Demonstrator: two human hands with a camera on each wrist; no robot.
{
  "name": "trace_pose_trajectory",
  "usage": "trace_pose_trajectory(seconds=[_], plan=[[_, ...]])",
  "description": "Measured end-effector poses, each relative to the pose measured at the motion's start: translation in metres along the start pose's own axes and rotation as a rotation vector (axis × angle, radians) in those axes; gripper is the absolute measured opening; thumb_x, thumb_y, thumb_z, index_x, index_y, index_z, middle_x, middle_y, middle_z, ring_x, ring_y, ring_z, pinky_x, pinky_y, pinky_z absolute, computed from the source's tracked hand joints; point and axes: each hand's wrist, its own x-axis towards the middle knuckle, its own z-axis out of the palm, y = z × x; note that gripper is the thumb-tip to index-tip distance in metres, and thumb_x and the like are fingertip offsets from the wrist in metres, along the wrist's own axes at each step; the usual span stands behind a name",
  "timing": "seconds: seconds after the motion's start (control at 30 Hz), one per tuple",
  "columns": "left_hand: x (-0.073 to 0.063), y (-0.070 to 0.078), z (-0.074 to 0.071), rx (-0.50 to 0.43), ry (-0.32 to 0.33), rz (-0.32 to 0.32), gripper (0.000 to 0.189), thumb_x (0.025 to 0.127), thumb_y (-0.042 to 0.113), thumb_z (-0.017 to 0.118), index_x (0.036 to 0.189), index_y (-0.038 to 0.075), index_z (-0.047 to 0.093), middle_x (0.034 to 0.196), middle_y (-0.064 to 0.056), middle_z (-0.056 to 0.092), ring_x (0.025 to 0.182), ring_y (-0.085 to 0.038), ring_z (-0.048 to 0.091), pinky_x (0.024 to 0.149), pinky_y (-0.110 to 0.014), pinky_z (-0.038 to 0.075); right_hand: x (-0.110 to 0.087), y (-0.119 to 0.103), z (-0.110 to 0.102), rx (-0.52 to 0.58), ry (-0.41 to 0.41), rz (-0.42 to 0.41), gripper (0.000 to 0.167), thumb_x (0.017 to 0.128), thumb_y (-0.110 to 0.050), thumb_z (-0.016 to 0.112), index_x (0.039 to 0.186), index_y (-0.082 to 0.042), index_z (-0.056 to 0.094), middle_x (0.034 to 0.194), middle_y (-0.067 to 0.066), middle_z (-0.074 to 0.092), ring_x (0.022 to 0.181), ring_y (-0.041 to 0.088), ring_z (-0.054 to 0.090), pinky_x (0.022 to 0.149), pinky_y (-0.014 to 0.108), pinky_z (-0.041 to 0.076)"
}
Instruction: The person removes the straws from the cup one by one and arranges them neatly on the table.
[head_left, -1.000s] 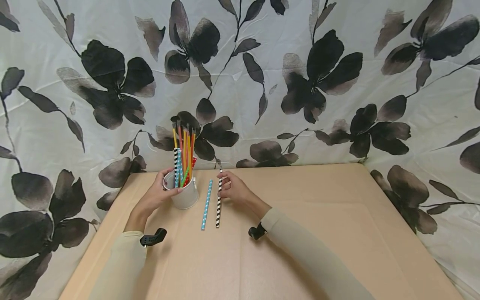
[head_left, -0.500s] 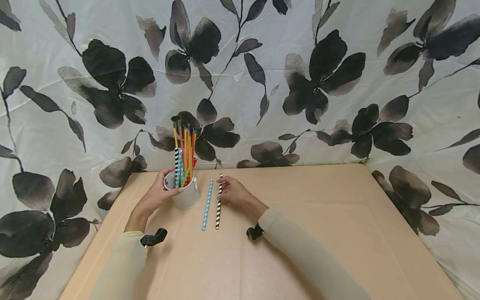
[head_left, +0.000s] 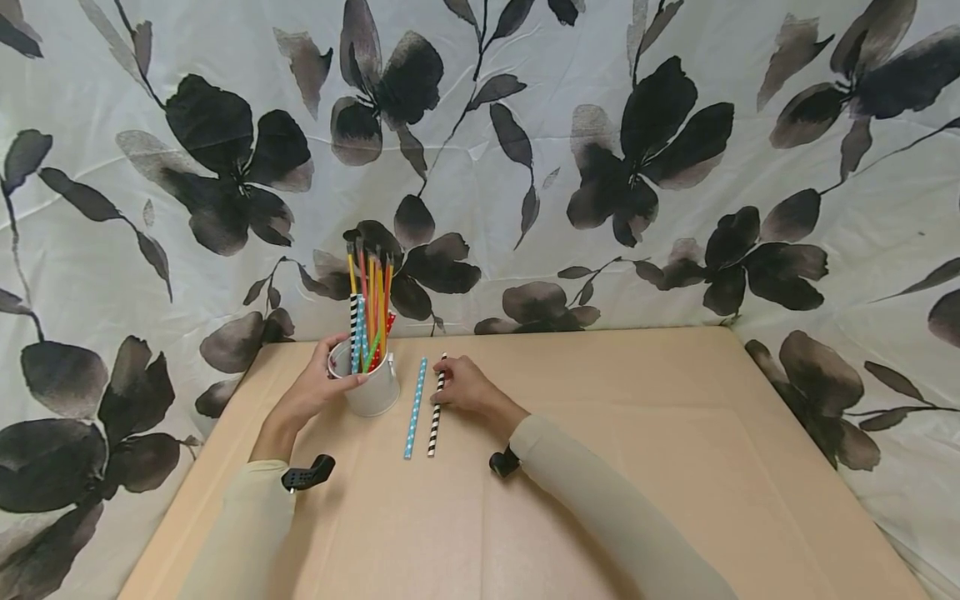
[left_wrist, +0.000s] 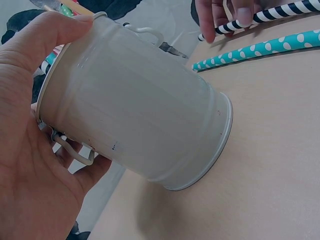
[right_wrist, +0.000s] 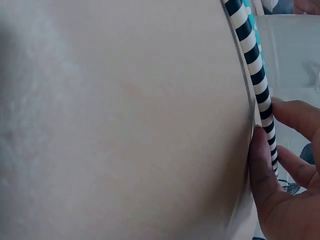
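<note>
My left hand (head_left: 309, 393) grips a small white pail (head_left: 375, 397) by its rim, thumb on the near side in the left wrist view. Upright in the pail are several paintbrushes (head_left: 374, 283) and patterned paper straws. Right of it, a black-and-white striped paper straw (head_left: 434, 435) is pinched between the thumb and fingers of my right hand (head_left: 471, 388), close over the table. A light blue straw with white dots (head_left: 415, 408) lies between the pail and the striped straw, roughly parallel to the latter.
The tan tabletop (head_left: 600, 467) reaches back to a white cloth (head_left: 517, 275) with dark printed flowers. A black wrist camera (head_left: 307, 473) sits on the left wrist, another (head_left: 504, 462) on the right. Two small loop handles stick out from the pail's sides.
My right hand has come slightly toward me with the striped straw, whose near end has shifted a little left. The left hand, pail and dotted straw stay in place.
</note>
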Motion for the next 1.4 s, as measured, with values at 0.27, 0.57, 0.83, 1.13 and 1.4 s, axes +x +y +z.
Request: trace_pose_trajectory(seconds=[0.27,0.57,0.83,1.13,1.4], plan=[[-0.001,-0.001,-0.001,-0.003,-0.001,0.002,0.098,0.091,0.021,0.077,0.160,0.015,0.007,0.162,-0.021,0.014,0.149,-0.043,0.021,0.119,-0.064,0.021,-0.003,-0.001,0.000,-0.093,0.019,0.004,0.055,0.079,-0.017,0.089,0.127,-0.002,0.067,0.126,0.015,0.049,0.109,0.022,0.047,0.100,0.035,0.044],[-0.002,-0.002,-0.004,0.003,-0.013,-0.003,0.099,0.092,0.020,0.076,0.161,0.016,0.005,0.163,-0.021,0.013,0.149,-0.042,0.019,0.119,-0.063,0.021,-0.002,-0.002,0.002,-0.111,0.008,-0.026,0.055,0.079,-0.018,0.089,0.127,-0.001,0.067,0.124,0.015,0.051,0.107,0.021,0.047,0.099,0.034,0.044],[-0.012,0.019,-0.002,-0.020,-0.036,-0.003,0.097,0.091,0.014,0.075,0.159,0.008,0.005,0.161,-0.027,0.012,0.149,-0.046,0.016,0.119,-0.065,0.019,-0.005,-0.005,0.003,-0.098,0.012,-0.001,0.054,0.079,-0.018,0.088,0.126,-0.003,0.068,0.124,0.013,0.050,0.106,0.021,0.047,0.099,0.033,0.043],[-0.003,0.000,-0.006,0.016,-0.027,0.008,0.098,0.093,0.020,0.074,0.161,0.015,0.004,0.162,-0.023,0.013,0.149,-0.044,0.018,0.119,-0.064,0.020,-0.006,-0.007,0.002,-0.106,0.007,0.012,0.051,0.080,-0.019,0.088,0.126,-0.006,0.069,0.124,0.012,0.051,0.106,0.020,0.047,0.097,0.034,0.044],[-0.004,-0.002,-0.006,0.003,-0.030,0.025,0.098,0.092,0.020,0.075,0.161,0.015,0.005,0.162,-0.022,0.014,0.148,-0.043,0.020,0.118,-0.064,0.022,-0.004,-0.006,-0.002,-0.088,0.001,0.005,0.047,0.082,-0.015,0.087,0.125,-0.006,0.069,0.118,0.009,0.054,0.099,0.018,0.048,0.087,0.031,0.044]])
